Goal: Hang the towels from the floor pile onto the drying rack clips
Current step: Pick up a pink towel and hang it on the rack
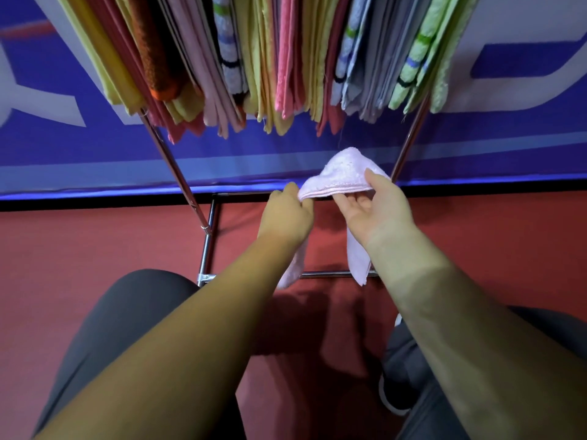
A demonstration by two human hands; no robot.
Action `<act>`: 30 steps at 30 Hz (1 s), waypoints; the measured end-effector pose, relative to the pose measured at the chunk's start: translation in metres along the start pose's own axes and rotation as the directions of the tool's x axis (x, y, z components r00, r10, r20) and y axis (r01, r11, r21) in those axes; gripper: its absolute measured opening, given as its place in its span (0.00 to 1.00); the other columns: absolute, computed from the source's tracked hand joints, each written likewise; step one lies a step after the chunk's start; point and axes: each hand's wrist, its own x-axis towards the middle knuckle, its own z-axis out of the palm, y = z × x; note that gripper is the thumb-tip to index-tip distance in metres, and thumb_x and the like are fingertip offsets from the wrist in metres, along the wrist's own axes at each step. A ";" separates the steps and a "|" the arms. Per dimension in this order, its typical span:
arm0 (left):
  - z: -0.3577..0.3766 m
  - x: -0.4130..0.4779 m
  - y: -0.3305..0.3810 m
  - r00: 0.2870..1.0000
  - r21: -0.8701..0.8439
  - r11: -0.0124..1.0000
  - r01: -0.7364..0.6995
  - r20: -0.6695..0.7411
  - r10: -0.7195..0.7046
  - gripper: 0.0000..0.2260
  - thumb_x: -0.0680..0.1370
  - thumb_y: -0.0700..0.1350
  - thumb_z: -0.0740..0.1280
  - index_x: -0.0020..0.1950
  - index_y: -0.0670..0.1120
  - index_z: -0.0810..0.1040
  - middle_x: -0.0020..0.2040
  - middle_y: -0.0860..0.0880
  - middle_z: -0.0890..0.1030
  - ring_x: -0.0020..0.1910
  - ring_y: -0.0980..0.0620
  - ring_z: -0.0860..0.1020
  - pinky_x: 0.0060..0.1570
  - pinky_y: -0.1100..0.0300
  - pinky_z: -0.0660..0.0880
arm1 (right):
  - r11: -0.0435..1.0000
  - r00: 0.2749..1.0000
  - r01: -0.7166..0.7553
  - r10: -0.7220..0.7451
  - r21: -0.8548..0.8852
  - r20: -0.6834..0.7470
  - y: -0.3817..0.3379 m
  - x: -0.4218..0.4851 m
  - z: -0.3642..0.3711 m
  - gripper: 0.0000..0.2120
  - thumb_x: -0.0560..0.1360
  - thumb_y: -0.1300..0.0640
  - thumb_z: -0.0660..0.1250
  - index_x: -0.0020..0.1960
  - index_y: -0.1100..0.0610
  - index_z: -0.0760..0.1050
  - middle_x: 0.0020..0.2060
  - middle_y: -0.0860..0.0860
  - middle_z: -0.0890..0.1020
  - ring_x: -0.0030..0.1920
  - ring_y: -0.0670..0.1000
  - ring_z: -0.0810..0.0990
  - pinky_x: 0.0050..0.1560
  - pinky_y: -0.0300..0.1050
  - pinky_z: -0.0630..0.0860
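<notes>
Both hands meet in front of the drying rack point(178, 179), with one pale pink towel point(344, 171) stretched between them. The left hand point(287, 215) is seen from the back, its fingers point(306, 205) curled in and pinching the towel's hemmed edge at its left end. The right hand point(376, 211) is turned palm up; its thumb lies on top of the cloth while the other fingers point(349, 203) are tucked under the same hem, so the towel is nipped between thumb and fingers. Neither hand is spread wide (both are closed just enough to keep hold of the fabric).

Above and beyond the fingers the towel bunches into a soft rounded hump. Below them it hangs in two loose tails, one dropping behind the left wrist and one behind the right wrist, and both tails end near the rack's lower chrome bar point(330, 275), clear of the red floor point(95, 242).

Higher up, well above the fingers, a dense row of hanging towels point(286, 58) fills the rack: yellow, orange, pink, grey, and striped green and blue. Their lower corners stop short of the pink towel. Behind the rack a blue banner point(63, 154) with white shapes covers the wall. Nearer than the fingers, grey trousers point(120, 328) show under the forearms, and a dark shoe point(397, 398) rests on the floor below the right arm
</notes>
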 end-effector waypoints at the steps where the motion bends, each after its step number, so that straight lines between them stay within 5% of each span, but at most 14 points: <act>1: -0.003 -0.002 0.002 0.999 -0.026 0.999 -0.032 -0.016 0.031 0.10 0.85 0.48 0.59 0.58 0.43 0.75 0.55 0.36 0.79 0.55 0.35 0.76 0.46 0.53 0.64 | 1.000 1.000 -0.003 0.003 -0.006 -0.001 -0.001 -0.003 -0.001 0.14 0.85 0.64 0.64 0.70 0.64 0.75 0.60 0.64 0.83 0.59 0.61 0.85 0.64 0.61 0.81; 5: -0.022 -0.009 0.010 0.987 -0.102 0.989 -0.111 -0.132 0.097 0.08 0.85 0.48 0.58 0.50 0.47 0.73 0.49 0.43 0.81 0.50 0.38 0.77 0.45 0.49 0.71 | 1.000 1.000 -0.026 0.026 -0.013 0.004 -0.003 -0.013 -0.003 0.07 0.84 0.65 0.65 0.61 0.65 0.78 0.52 0.62 0.85 0.51 0.58 0.86 0.65 0.58 0.81; 12: -0.075 -0.036 0.048 0.963 -0.090 0.969 -0.230 -0.164 0.213 0.14 0.83 0.50 0.59 0.67 0.56 0.76 0.51 0.45 0.85 0.49 0.40 0.81 0.47 0.46 0.80 | 0.997 0.998 -0.067 0.067 0.028 -0.011 0.008 -0.033 -0.010 0.14 0.83 0.65 0.56 0.60 0.67 0.77 0.56 0.62 0.84 0.57 0.61 0.84 0.69 0.59 0.77; 15: -0.095 -0.049 0.073 0.946 -0.034 0.957 -0.287 -0.166 0.278 0.14 0.83 0.56 0.57 0.66 0.59 0.76 0.52 0.46 0.85 0.50 0.40 0.82 0.48 0.45 0.81 | 0.968 0.997 -0.055 0.066 -0.246 0.037 0.014 -0.053 -0.004 0.12 0.82 0.67 0.57 0.55 0.62 0.79 0.49 0.58 0.85 0.51 0.57 0.85 0.60 0.56 0.82; 18: -0.115 -0.060 0.097 0.934 0.146 0.941 -0.306 -0.145 0.326 0.15 0.81 0.58 0.57 0.63 0.57 0.77 0.50 0.47 0.84 0.49 0.39 0.81 0.46 0.44 0.80 | 0.734 0.999 0.024 -0.040 -0.678 -0.008 0.013 -0.074 0.007 0.10 0.79 0.51 0.72 0.52 0.58 0.83 0.38 0.54 0.86 0.37 0.54 0.85 0.40 0.50 0.84; 20: -0.128 -0.066 0.110 0.918 0.267 0.903 -0.338 -0.118 0.378 0.13 0.79 0.54 0.59 0.59 0.54 0.77 0.47 0.47 0.83 0.47 0.38 0.81 0.43 0.46 0.80 | 0.490 0.988 0.034 -0.148 -0.871 -0.045 0.006 -0.085 0.015 0.32 0.67 0.35 0.78 0.58 0.60 0.82 0.47 0.59 0.87 0.43 0.60 0.88 0.46 0.57 0.86; 22: -0.141 -0.073 0.121 0.905 0.337 0.871 -0.356 -0.107 0.412 0.11 0.78 0.51 0.60 0.57 0.51 0.78 0.48 0.46 0.83 0.47 0.37 0.80 0.41 0.49 0.77 | 0.206 0.947 0.052 -0.321 -0.977 -0.017 -0.004 -0.095 0.022 0.49 0.66 0.31 0.77 0.71 0.67 0.69 0.65 0.66 0.78 0.62 0.67 0.82 0.63 0.61 0.81; 24: -0.155 -0.081 0.130 0.893 0.378 0.853 -0.359 -0.125 0.432 0.11 0.79 0.51 0.61 0.56 0.49 0.79 0.49 0.44 0.83 0.49 0.37 0.81 0.41 0.50 0.73 | 0.055 0.883 0.176 -0.451 -0.983 0.133 -0.016 -0.109 0.032 0.42 0.73 0.39 0.76 0.71 0.65 0.63 0.70 0.66 0.70 0.69 0.68 0.74 0.67 0.56 0.73; 27: -0.180 -0.093 0.145 0.885 0.387 0.851 -0.356 -0.152 0.439 0.11 0.80 0.51 0.62 0.53 0.47 0.80 0.45 0.46 0.79 0.47 0.37 0.79 0.41 0.52 0.71 | -0.113 0.802 0.384 -0.451 -0.917 0.391 -0.038 -0.125 0.050 0.17 0.76 0.48 0.70 0.61 0.56 0.74 0.62 0.60 0.78 0.61 0.64 0.78 0.54 0.53 0.74; 30: -0.202 -0.101 0.159 0.879 0.359 0.861 -0.361 -0.179 0.443 0.11 0.81 0.52 0.62 0.50 0.47 0.79 0.44 0.47 0.78 0.44 0.40 0.77 0.40 0.52 0.72 | -0.248 0.781 0.443 -0.366 -0.861 0.507 -0.056 -0.140 0.071 0.09 0.79 0.51 0.62 0.53 0.54 0.78 0.52 0.58 0.83 0.53 0.64 0.80 0.45 0.50 0.73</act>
